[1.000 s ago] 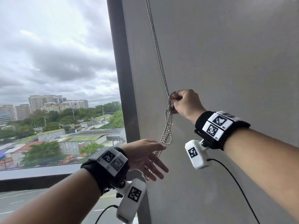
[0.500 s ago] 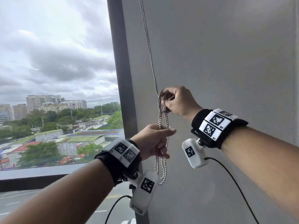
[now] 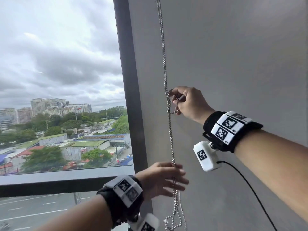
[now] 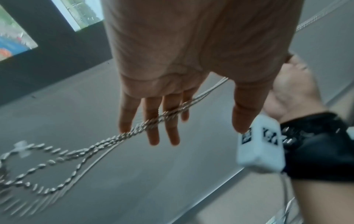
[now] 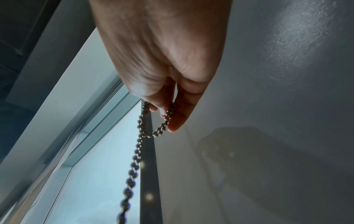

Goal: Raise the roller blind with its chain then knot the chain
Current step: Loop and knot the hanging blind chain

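Silvery metal bead chain, slinky and slippery, is pinched in a small loop by the curled right hand; the lower strands are only brushed by the open, straight-fingered left hand, so it's best gripped there.

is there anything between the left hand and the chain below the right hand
Nothing visible. The left hand is open with its fingers already against the hanging chain; the right hand pinches a loop of it higher up, beside the wall.
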### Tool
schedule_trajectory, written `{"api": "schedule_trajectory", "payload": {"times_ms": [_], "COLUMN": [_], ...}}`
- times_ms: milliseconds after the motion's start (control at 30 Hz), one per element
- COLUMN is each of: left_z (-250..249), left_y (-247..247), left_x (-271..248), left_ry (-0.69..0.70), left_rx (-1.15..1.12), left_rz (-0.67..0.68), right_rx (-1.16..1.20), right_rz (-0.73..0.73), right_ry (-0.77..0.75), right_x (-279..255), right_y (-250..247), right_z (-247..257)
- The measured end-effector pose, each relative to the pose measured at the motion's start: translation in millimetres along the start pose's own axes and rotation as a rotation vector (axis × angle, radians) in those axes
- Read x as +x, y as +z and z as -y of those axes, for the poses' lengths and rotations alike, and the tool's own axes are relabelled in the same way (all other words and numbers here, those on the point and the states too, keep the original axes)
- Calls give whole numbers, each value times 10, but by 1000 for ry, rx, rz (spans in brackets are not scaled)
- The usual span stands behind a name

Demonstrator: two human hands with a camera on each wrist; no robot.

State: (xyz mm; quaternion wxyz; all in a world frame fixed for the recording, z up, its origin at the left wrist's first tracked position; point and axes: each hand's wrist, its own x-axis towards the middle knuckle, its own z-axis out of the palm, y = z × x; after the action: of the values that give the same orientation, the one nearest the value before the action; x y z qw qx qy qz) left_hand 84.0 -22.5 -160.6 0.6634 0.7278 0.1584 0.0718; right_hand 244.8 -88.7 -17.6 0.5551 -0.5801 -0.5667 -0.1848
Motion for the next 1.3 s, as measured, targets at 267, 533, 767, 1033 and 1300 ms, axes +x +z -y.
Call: {"api": "schedule_trajectory", "payload": {"times_ms": [267,533,767,1033,1300], "left_z": [-912,-1040,-880,-752,-795], "left_y": [-21,-35,33,15,33], "left_x": [147,194,175,187,188], "left_ry": [539,658,675,625,708], "left_rx": [-468,-317,-189,-194,-126], "left_rz": [-352,-553,-595,-498,-587], "right_rx": [26,0,212,340,353], "right_rz": [71,63,202,308,554], "right_ry": [-59,-74,100,183,288], "right_x": [-67,62,64,-92,-182], "right_y": [80,-2,-52,-49,47], "right_z": [110,187,269,283,298]}}
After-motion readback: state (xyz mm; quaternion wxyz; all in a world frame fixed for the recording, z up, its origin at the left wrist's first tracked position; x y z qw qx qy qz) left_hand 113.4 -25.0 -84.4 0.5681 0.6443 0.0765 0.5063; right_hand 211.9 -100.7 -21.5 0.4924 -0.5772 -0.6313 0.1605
